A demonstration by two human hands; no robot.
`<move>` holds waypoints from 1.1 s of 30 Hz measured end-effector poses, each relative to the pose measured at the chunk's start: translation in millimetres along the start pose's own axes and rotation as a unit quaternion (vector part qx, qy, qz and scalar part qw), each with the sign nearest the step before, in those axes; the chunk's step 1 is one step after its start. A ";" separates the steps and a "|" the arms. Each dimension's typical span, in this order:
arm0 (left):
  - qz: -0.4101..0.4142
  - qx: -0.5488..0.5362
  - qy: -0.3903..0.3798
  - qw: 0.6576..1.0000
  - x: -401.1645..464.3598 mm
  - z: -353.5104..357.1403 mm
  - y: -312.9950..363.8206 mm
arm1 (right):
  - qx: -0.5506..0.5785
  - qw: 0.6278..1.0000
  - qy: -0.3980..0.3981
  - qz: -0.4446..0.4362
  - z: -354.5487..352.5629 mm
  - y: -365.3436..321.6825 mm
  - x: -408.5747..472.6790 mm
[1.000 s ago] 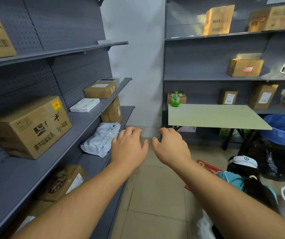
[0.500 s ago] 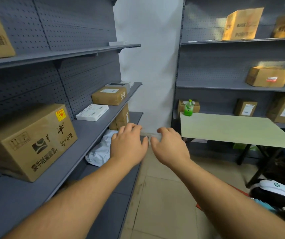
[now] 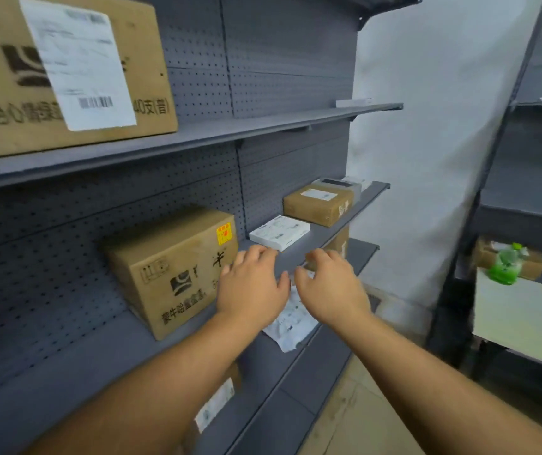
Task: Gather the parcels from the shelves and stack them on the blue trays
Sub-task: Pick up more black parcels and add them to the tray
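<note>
Head view, the only one. Left unit: grey metal shelving with a perforated back panel; three boards show, upper (image 3: 230, 129), middle (image 3: 66, 372) and lower (image 3: 296, 399).

Upper board: one large brown cardboard carton (image 3: 66, 70) at the left end, flat-faced, matte, with dark print and one white paper label with a barcode. One thin white flat item (image 3: 355, 102) at the far right end, against the back panel.

Middle board: one mid-sized corrugated carton (image 3: 171, 267), boxy, with black print and a yellow-red sticker at its upper right corner. Further along, one flat white box (image 3: 279, 232), smooth, rectangular, near the front edge. Beyond it, one low brown carton (image 3: 319, 203) with a white label on top; behind that, one grey-topped pack (image 3: 337, 184) at the far end, detail unclear.

Lower board: one soft white poly mailer (image 3: 291, 323), crinkled; one brown carton (image 3: 340, 246) behind it, mostly hidden; one labelled carton (image 3: 217, 402) partly hidden under the left forearm.

Hands: two, bare. Left hand (image 3: 251, 287) and right hand (image 3: 330, 287) are side by side over the front edge of the middle board, palms down, fingers loosely spread and slightly bent, holding nothing.

Right side: second grey shelf unit (image 3: 525, 178); one pale green tabletop (image 3: 525, 320); one green plastic bottle (image 3: 504, 267) in front of one brown carton (image 3: 532, 262).
</note>
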State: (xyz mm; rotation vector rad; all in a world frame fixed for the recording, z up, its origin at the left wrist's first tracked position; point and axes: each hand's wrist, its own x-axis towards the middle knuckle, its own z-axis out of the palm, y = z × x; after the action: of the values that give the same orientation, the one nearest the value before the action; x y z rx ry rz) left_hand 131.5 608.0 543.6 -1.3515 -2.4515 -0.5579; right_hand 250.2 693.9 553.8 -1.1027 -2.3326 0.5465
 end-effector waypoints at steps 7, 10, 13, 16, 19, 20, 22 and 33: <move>-0.110 0.068 0.053 0.990 9.3 -40.5 -45.7 | 0.050 0.990 -0.059 -0.118 22.2 -55.2 40.1; -0.153 0.084 0.068 0.982 -3.8 -56.7 -64.5 | 0.071 0.980 -0.078 -0.168 30.8 -84.5 41.5; -0.190 0.105 0.079 0.973 -19.9 -74.6 -80.4 | 0.092 0.967 -0.093 -0.217 36.1 -113.7 37.3; -0.217 0.134 0.089 0.963 -36.0 -98.4 -95.1 | 0.126 0.950 -0.094 -0.271 38.0 -144.5 31.7; -0.246 0.161 0.112 0.949 -54.9 -123.5 -109.2 | 0.162 0.931 -0.090 -0.315 37.7 -174.6 20.9; -0.256 0.167 0.121 0.944 -61.5 -131.1 -113.2 | 0.173 0.925 -0.091 -0.326 37.6 -183.4 16.4; -0.277 0.176 0.135 0.935 -74.3 -144.3 -119.2 | 0.191 0.914 -0.094 -0.346 37.5 -198.6 7.1; -0.285 0.233 0.218 0.904 -144.4 -207.1 -136.5 | 0.297 0.855 -0.056 -0.421 20.8 -268.8 -55.8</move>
State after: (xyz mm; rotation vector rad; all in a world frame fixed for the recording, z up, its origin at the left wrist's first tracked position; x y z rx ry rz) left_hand 103.1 338.7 638.8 -0.2710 -2.3511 -0.3077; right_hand 109.0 487.6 669.2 0.2560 -2.1988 0.8821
